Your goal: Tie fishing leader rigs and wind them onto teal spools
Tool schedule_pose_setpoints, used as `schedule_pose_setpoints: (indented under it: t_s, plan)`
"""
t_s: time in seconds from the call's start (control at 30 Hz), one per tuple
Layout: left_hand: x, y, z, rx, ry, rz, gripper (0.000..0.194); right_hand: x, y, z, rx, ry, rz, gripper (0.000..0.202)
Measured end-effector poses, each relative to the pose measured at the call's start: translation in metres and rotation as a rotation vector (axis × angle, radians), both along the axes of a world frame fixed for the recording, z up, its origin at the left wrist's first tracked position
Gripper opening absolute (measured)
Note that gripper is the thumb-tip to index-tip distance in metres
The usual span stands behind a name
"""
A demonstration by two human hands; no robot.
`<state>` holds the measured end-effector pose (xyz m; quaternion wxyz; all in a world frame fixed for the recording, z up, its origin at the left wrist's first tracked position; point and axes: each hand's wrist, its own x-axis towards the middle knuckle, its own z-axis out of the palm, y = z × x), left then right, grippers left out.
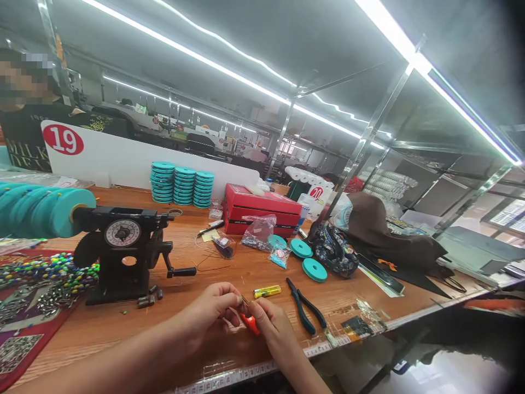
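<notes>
Along the near edge of the table (180, 298), a measuring tape (241, 376) was seen. Just beyond it, both hands were found brought together. The thin piece (245, 300) was located between the fingertips, above the table; what it was made of could not be told. It was pinched between thumb and finger of the left hand (219, 309); its other end appeared to be pinched by the right hand (273, 323). An orange item (251, 324) was partly hidden behind the right thumb; whether it was held or lay on the table could not be established.

The step in hand was judged to be close fingertip work on the piece. For the next move, a steady pinch was judged to be needed on one side while the grip was adjusted on the other; a slip was considered the chief risk.

Beyond the fingers, a lighter (266, 291) was noted, with pliers (305, 307) lying untouched to the right. To the left, a winder (123, 235) was recorded, its crank (182, 272) unattended, beside beads (45, 273). Farther back, loose discs (301, 248), a red box (262, 210) and stacked spools (184, 187) were observed. Behind panel 19 (123, 158), a person (28, 131) was present.
</notes>
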<state>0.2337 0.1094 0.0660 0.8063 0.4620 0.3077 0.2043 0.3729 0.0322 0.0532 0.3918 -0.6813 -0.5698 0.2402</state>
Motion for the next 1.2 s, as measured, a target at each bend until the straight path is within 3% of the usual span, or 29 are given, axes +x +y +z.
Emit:
schedule_pose_setpoints:
  t_s: [0.67,0.8,0.9,1.0,1.1,1.2]
  plan:
    - [0.011,-0.003,-0.007,0.0,-0.002,-0.024,0.012,0.005,-0.007,-0.007,-0.019,-0.044,-0.021,0.047]
    - [0.008,-0.005,-0.005,0.03,0.012,-0.027,0.016,0.012,-0.006,-0.009,0.005,-0.16,-0.071,0.048]
    - [-0.003,-0.006,-0.002,0.046,0.03,0.05,0.021,0.024,-0.007,-0.007,0.012,-0.418,-0.123,0.039]
    - [-0.022,-0.009,0.002,0.089,0.056,0.144,0.023,0.024,-0.009,0.0,0.128,-0.633,-0.122,0.026]
    - [-0.045,-0.013,0.007,0.102,0.068,0.177,0.024,-0.004,-0.006,0.014,0.256,-0.503,-0.015,0.022]
    - [-0.073,-0.016,0.01,0.123,0.057,0.199,0.025,-0.048,0.002,0.031,0.227,-0.341,0.179,0.019]
